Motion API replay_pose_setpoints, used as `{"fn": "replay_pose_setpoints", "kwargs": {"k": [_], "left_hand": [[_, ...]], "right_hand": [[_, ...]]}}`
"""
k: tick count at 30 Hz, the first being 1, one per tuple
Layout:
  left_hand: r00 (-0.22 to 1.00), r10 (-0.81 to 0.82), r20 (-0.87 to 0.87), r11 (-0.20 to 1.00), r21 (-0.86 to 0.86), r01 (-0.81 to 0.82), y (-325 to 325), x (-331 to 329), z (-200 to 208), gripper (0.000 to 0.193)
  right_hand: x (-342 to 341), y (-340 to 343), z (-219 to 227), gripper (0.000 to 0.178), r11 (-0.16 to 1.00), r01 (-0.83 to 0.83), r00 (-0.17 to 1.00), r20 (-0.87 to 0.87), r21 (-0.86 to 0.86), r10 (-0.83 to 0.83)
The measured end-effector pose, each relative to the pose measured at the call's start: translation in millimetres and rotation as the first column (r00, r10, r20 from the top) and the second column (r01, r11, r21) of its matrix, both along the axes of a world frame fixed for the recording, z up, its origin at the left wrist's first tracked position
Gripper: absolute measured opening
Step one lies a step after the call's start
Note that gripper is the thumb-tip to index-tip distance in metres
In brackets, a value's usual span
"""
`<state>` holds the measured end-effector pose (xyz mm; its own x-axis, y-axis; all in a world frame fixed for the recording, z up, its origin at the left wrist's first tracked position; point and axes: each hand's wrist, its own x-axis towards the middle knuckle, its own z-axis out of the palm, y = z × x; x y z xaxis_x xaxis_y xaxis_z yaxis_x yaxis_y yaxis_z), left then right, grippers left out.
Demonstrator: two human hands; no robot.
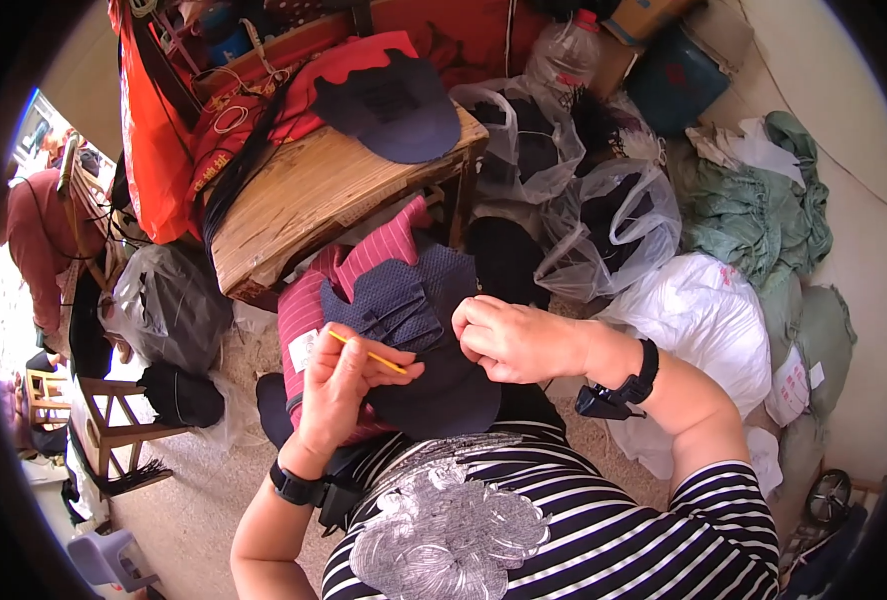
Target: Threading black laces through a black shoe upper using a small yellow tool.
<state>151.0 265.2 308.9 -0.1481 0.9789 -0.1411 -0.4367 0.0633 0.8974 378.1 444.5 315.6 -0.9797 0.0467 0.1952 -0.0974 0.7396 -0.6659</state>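
Observation:
A thin yellow stick (369,353) lies across the fingers of my left hand (346,388), which is closed on it; I cannot make out its tip. My right hand (514,340) hovers a little to the right, its fingers curled together in a pinch. Whatever it holds, if anything, is too small or hidden. Below and between the hands a dark cloth piece (434,395) with a rounded edge rests on my lap. Navy patterned cloth pieces (389,300) with notched edges lie just beyond, on top of a red striped cloth (304,300).
Ahead stands a wooden table (334,185) with a dark cut cloth piece (394,105) and red cloth on it. Clear plastic bags (614,220), a white sack (704,310) and green cloth (754,215) crowd the right. A small wooden stool (114,432) stands left.

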Motion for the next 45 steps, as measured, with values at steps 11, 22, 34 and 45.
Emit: {"fn": "replay_pose_setpoints", "kwargs": {"k": [11,22,34,45], "left_hand": [[0.973,0.187,0.137,0.982,-0.017,-0.186,-19,-12,9,0.021],[0.971,0.226,0.084,0.974,-0.053,-0.222,-31,-18,-3,0.013],[0.911,0.406,0.073,0.913,0.001,-0.407,-43,-41,8,0.014],[0.902,0.409,0.137,0.912,-0.040,-0.408,-56,-47,3,0.018]], "right_hand": [[-14,-20,15,0.020,0.955,0.046,0.998,-0.060,0.293,-0.029],[-14,2,-1,0.018,0.975,-0.005,0.985,-0.168,0.221,0.043],[-18,-5,-10,0.025,0.988,0.145,0.966,-0.222,0.045,-0.132],[-17,-5,-8,0.024,0.986,0.165,0.971,-0.181,0.018,-0.159]]}}
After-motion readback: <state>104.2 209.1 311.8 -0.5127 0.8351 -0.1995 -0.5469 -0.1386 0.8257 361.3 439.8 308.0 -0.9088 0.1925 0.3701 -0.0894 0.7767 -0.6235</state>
